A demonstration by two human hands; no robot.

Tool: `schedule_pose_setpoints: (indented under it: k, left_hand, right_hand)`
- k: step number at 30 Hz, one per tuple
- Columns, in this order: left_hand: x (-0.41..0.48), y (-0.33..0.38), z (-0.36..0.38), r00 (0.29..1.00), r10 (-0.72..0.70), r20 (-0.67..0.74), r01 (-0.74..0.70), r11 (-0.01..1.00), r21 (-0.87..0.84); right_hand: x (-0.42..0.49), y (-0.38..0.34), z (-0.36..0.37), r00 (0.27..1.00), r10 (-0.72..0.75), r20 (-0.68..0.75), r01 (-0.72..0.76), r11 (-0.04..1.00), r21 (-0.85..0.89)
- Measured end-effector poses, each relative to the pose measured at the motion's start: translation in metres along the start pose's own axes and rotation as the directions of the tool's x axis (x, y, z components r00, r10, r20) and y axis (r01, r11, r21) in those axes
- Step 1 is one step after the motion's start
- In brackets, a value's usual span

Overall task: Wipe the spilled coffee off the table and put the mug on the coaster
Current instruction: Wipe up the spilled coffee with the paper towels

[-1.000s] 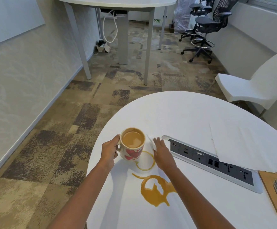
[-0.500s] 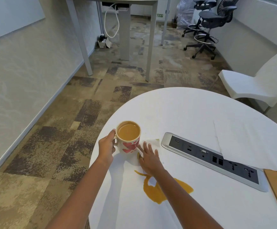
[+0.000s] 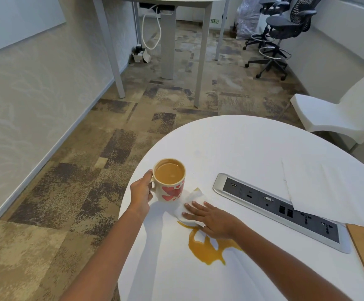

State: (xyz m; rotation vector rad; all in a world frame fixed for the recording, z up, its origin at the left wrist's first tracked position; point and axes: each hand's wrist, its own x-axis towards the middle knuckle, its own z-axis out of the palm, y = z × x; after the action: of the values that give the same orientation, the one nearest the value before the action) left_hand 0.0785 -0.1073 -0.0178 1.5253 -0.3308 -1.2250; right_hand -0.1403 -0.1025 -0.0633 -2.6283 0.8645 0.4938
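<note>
Both of your hands are at the table's (image 3: 231, 144) left side. Your left hand (image 3: 140, 192) curls round the handle of the mug (image 3: 170, 181), which is full of coffee and sits just beside the tissue (image 3: 192, 198). Your right hand (image 3: 211, 218) lies flat, fingers straight and slightly spread, pressing the tissue onto the far edge of the coffee spill (image 3: 207, 250). The coaster (image 3: 361, 253) lies at the right edge, well apart from the mug.

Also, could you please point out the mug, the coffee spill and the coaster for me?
mug (image 3: 172, 192), head view, on its heart-patterned side.
coffee spill (image 3: 207, 253), head view, on the puddle's solid middle.
coaster (image 3: 360, 238), head view, on its tan border.
</note>
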Motion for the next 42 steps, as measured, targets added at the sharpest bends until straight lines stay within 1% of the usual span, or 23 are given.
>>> schedule_pose_setpoints:
  k: [2,6,15,20,23,26,29,31,33,35,39,42]
  left_hand:
    - [-0.001,-0.001,0.001,1.0,-0.007,-0.002,0.007,1.0,0.006]
    - [-0.003,-0.003,0.003,1.0,-0.012,-0.003,0.012,1.0,0.009]
    - [-0.003,-0.008,0.01,0.999,0.0,0.033,-0.001,0.999,0.033]
    - [-0.003,-0.013,0.018,0.999,-0.015,0.051,0.013,0.999,0.048]
    - [-0.004,-0.016,0.024,0.997,-0.022,0.071,0.018,0.998,0.062]
    - [-0.003,-0.019,0.03,0.996,-0.037,0.078,0.032,0.997,0.064]
    - [-0.003,-0.022,0.035,0.995,-0.046,0.084,0.04,0.997,0.064]
    - [-0.004,-0.024,0.038,0.995,-0.046,0.09,0.04,0.997,0.071]
    - [-0.004,-0.026,0.041,0.994,-0.05,0.092,0.044,0.996,0.072]
    - [-0.005,-0.027,0.044,0.994,-0.056,0.093,0.049,0.996,0.072]
    - [-0.005,-0.031,0.045,0.994,-0.048,0.102,0.04,0.996,0.079]
    - [-0.004,-0.032,0.045,0.993,-0.053,0.104,0.045,0.996,0.079]
  right_hand:
    - [-0.006,0.007,0.0,0.999,-0.016,0.031,0.016,1.0,-0.017]
    - [-0.017,0.018,0.0,0.997,-0.026,0.078,0.024,0.999,0.032]
    - [-0.037,0.023,0.012,0.999,0.022,0.045,-0.027,0.992,0.123]
    - [-0.049,0.015,0.011,0.996,0.08,0.034,-0.085,0.964,0.251]
    - [-0.061,0.013,0.009,0.987,0.162,-0.009,-0.144,0.899,0.414]
    - [-0.075,0.016,0.001,0.957,0.281,-0.069,-0.188,0.785,0.59]
    - [-0.083,0.022,-0.011,0.902,0.41,-0.137,-0.203,0.681,0.704]
    - [-0.084,0.029,-0.018,0.857,0.483,-0.179,-0.205,0.639,0.741]
    - [-0.083,0.033,-0.024,0.825,0.533,-0.188,-0.227,0.617,0.754]
    - [-0.08,0.034,-0.029,0.816,0.549,-0.181,-0.26,0.629,0.733]
    - [-0.066,0.025,-0.029,0.869,0.482,-0.113,-0.333,0.738,0.587]
    - [-0.053,0.018,-0.02,0.889,0.457,-0.025,-0.383,0.774,0.504]
